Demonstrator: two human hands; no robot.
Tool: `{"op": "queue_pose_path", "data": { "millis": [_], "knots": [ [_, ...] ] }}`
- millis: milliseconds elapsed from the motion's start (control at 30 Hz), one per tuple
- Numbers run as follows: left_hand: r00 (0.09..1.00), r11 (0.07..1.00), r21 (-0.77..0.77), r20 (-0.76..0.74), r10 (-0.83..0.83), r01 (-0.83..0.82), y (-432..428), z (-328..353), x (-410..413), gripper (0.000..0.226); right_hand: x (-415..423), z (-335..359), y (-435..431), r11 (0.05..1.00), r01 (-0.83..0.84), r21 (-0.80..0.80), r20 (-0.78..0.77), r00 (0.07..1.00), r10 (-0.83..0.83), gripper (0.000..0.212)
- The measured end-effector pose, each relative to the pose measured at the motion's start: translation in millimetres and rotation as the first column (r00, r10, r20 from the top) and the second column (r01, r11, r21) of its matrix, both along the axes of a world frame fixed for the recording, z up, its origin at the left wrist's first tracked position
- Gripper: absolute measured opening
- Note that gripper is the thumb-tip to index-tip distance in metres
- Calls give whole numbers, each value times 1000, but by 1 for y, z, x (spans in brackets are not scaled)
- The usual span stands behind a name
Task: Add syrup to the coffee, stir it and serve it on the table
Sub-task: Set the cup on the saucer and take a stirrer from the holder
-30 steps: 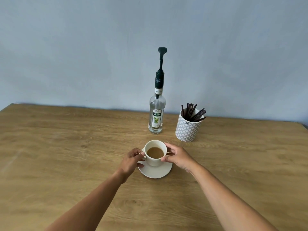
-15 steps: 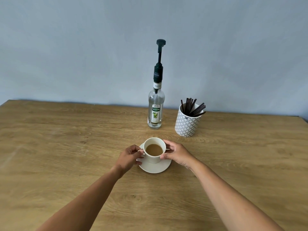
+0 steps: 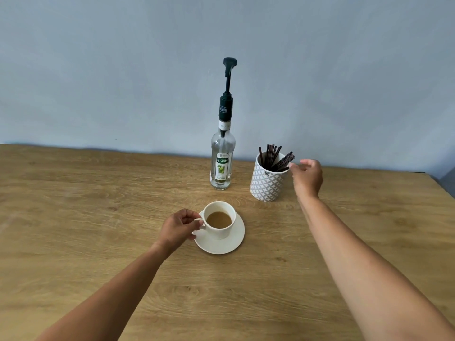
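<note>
The coffee cup (image 3: 219, 219) sits on its saucer (image 3: 222, 244) mid-desk, its handle pinched by the left hand (image 3: 179, 227). The right hand (image 3: 306, 177), fingers loosely open and empty, reaches the stirrers (image 3: 277, 158) in the patterned holder (image 3: 266, 183). Best to pinch one stick only and draw it straight up, so the holder stays put.

Left hand (image 3: 181, 227) curled, fingers pinched in a closed grip, forearm low. Right hand (image 3: 307, 177) extended forward, fingers loosely parted, arm straight.
</note>
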State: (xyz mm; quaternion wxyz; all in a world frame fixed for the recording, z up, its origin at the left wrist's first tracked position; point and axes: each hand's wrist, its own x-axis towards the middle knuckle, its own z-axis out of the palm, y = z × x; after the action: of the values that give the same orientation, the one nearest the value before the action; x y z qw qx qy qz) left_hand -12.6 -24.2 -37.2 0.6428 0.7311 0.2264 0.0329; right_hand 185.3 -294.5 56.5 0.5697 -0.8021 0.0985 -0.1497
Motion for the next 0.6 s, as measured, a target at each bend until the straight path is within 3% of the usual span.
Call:
{"op": "queue_pose_path", "data": {
  "millis": [67, 133, 467, 600],
  "knots": [
    [1000, 1000, -7, 1, 10, -10, 0, 0, 0, 12, 10, -6, -5, 999, 30, -17, -100, 995, -32, 39],
    [1000, 1000, -13, 0, 4, -4, 0, 0, 1, 13, 14, -8, -6, 999, 10, -38, -169, 985, -16, 40],
    [1000, 1000, 1, -9, -4, 4, 0, 1, 1, 14, 14, -6, 2, 992, -29, -119, -157, 988, 10, 19],
    [1000, 1000, -5, -9, -2, 2, 0, 1, 1, 13, 12, -6, 2, 992, -24, -121, -172, 985, 3, 26]
  ]
}}
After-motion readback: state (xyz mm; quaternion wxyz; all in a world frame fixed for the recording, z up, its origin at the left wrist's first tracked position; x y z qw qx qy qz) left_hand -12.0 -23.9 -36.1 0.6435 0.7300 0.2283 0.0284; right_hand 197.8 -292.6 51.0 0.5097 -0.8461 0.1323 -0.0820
